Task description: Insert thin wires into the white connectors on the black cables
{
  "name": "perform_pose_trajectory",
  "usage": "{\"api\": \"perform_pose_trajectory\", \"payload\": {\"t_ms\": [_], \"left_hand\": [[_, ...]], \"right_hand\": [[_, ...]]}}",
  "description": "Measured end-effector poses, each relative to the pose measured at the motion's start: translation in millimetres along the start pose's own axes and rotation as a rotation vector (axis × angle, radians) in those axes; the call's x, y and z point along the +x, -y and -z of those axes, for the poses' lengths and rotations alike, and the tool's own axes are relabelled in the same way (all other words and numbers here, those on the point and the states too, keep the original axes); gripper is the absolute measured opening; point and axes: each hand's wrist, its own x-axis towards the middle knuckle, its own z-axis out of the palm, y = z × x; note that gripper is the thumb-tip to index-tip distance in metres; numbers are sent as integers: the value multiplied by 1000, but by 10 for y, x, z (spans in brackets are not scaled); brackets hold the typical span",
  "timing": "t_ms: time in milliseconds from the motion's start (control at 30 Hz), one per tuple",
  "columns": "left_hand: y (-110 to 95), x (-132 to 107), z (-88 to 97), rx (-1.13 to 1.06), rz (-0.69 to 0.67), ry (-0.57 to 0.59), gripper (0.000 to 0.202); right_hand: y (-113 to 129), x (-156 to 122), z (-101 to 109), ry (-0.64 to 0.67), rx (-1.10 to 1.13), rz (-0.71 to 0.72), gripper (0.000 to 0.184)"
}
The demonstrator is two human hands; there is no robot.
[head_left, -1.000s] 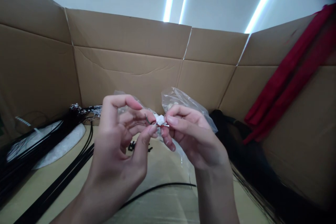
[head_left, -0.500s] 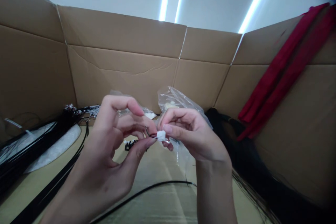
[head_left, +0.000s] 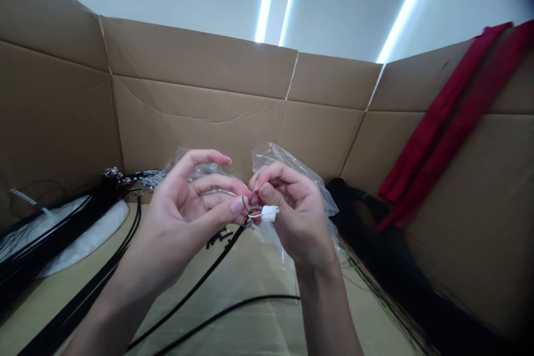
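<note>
In the middle of the head view, a white plug connector (head_left: pixel 269 213) hangs on short coloured wires (head_left: pixel 252 214) that come out of a black cable (head_left: pixel 217 264). My left hand (head_left: pixel 196 206) pinches at these wires between thumb and fingers, its index finger raised, with a thin dark wire looping by the thumb tip. Close against it, my right hand (head_left: pixel 294 206) is closed, thumb against curled fingers. The connector lies beside my right thumb; what those fingertips pinch is too small to make out.
Cardboard walls (head_left: pixel 196 100) surround the table (head_left: pixel 246 317). Clear plastic bags (head_left: pixel 292 158) lie behind my hands. Small black parts (head_left: pixel 219 238) and another black cable (head_left: pixel 233 308) are on the table. Black cable bundles lie left (head_left: pixel 75 222) and right (head_left: pixel 387 250); red cloth strips (head_left: pixel 442 128) hang right.
The connector has come out of my right fingertips and now sits lower right, beside the thumb. The coloured wires and black cable show below my hands. My right hand has shifted slightly left.
</note>
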Motion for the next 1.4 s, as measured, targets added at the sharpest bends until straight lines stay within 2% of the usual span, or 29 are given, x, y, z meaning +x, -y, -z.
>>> {"api": "perform_pose_trajectory", "payload": {"t_ms": [167,233,333,433,500,567,700,900,1067,1233,1300,1400], "left_hand": [[55,39,-40,-136,170,75,27],[59,43,-47,-156,186,40,29],[72,29,-72,-111,78,-92,33],[96,8,-118,24,-110,-228,30],[111,-3,-149,108,-191,-264,26],[125,-9,-170,164,-219,-271,24],[159,-21,-180,259,-262,-310,22],[198,-19,-180,249,-227,-278,15],[222,12,-142,163,-253,-191,11],[161,-2,-95,308,-380,7,14],[131,-24,-81,383,-401,21,13],[102,-61,-55,470,-429,-29,16]], "right_hand": [[-9,3,-36,19,-7,79,6],[1,0,-35,16,-27,77,4],[74,-41,-53,-87,-107,113,6],[216,-121,-117,-188,-337,224,9],[301,-170,-178,-180,-495,228,8],[345,-197,-238,-185,-543,172,10],[334,-185,-305,-295,-468,52,9],[292,-146,-245,-328,-296,-26,7],[272,-104,-155,-254,-29,-119,9],[295,-80,-105,-168,233,-228,10],[299,-79,-105,-141,295,-243,8],[285,-73,-122,-95,370,-252,5]]}}
